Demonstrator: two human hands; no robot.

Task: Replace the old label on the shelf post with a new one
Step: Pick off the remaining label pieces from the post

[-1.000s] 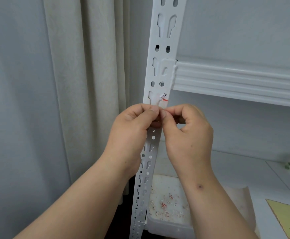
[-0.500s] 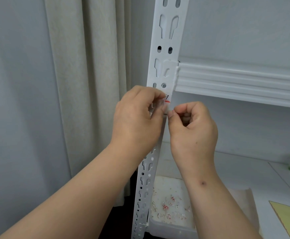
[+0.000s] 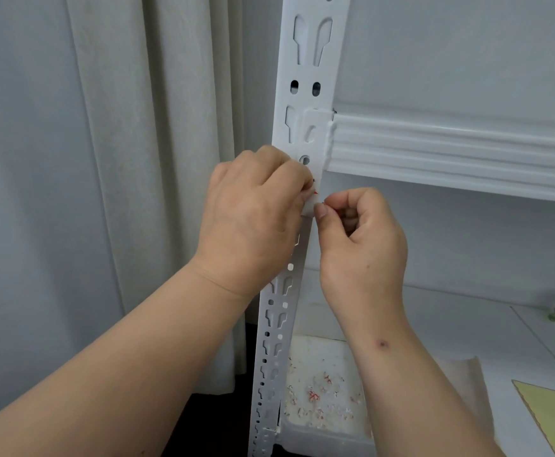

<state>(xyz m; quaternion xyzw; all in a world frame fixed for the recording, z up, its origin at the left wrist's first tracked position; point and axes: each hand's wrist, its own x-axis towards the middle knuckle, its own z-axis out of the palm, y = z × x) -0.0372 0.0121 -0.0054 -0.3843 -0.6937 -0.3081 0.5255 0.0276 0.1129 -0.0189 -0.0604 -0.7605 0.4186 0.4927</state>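
Shelf post (image 3: 306,94): white slotted upright, shelf beam (image 3: 450,153) joined at its right
Label (image 3: 309,206): small white slip with red and black marks, lying on the post face just below the beam joint, largely covered by fingers
Left hand (image 3: 253,222): fingers curled over the post, grip closed on the label
Right hand (image 3: 362,245): thumb and forefinger pinched shut at the label's right edge; what they hold, cannot tell
Tray (image 3: 322,407): white, scattered with paper scraps, on the lower shelf
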